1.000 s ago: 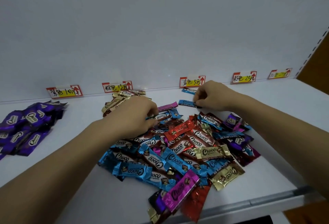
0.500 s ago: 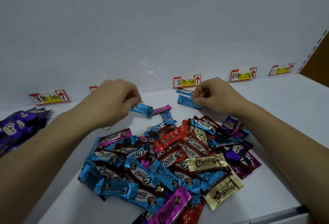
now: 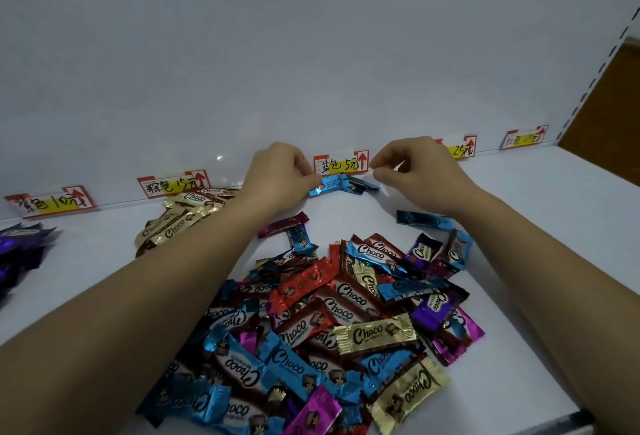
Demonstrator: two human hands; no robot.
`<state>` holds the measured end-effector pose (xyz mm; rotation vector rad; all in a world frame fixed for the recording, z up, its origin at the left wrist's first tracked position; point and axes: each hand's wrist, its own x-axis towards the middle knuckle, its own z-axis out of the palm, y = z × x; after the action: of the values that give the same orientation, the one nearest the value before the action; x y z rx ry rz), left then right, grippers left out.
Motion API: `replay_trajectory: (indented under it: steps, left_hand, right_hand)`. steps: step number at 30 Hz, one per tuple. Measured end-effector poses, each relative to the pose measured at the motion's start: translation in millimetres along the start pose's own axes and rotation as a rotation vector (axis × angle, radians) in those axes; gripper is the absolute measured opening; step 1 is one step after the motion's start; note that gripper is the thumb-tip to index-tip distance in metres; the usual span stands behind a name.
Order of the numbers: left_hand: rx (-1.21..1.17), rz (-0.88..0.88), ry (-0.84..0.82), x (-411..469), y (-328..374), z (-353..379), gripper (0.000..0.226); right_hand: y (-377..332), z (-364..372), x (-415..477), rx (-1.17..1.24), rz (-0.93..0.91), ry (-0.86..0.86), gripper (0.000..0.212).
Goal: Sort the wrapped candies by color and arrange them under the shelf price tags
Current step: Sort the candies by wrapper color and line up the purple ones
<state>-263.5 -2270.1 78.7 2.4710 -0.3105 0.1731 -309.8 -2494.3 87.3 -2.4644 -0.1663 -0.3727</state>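
placement of blue candy [image 3: 327, 185] under blue tag [image 3: 341, 164], in progress. left hand [image 3: 277, 175] pinches its left end between thumb and fingertips; the candy lies on the shelf [image 3: 554, 227] just below the tag, touching the other blues there. right hand [image 3: 415, 171] hovers at the right end of that row, fingers curled, thumb and forefinger close together; cannot tell whether they hold a wrapper end. to do it well: lay it flat, parallel to the back wall, beside its neighbours rather than on top, tag left readable; release by opening the pinch without dragging, since foil likely slides. counts: tags, 5 in view, the fourth partly hidden by the right hand. blues under tag: 2 sure, perhaps 3, overlapped. gold pile [image 3: 180, 220] under second tag: roughly 6, not exact. purple pile [image 3: 20, 247] cut by frame, uncountable. strays: 1 loose blue [image 3: 422, 218] by the right wrist, 1 pink [image 3: 284, 223], 1 short blue [image 3: 301, 239]. heap [image 3: 346, 313]: 3 gold showing, blues at least 8, rest layered.
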Motion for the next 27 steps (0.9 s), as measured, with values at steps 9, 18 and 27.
replay_trajectory:
  steps: [9,18,27]
  left_hand:
    - [0.434,0.504,-0.395,-49,3,-61,0.025]
    - [0.481,0.481,-0.418,-83,-16,-61,0.027]
    - [0.028,0.324,-0.112,-89,-9,-66,0.015]
  right_hand:
    - [-13,-10,-16,0.023,-0.218,-0.275,0.009]
    - [-33,-15,-34,0.219,-0.244,-0.751,0.025]
    - [-31,-27,-33,0.396,-0.191,-0.680,0.006]
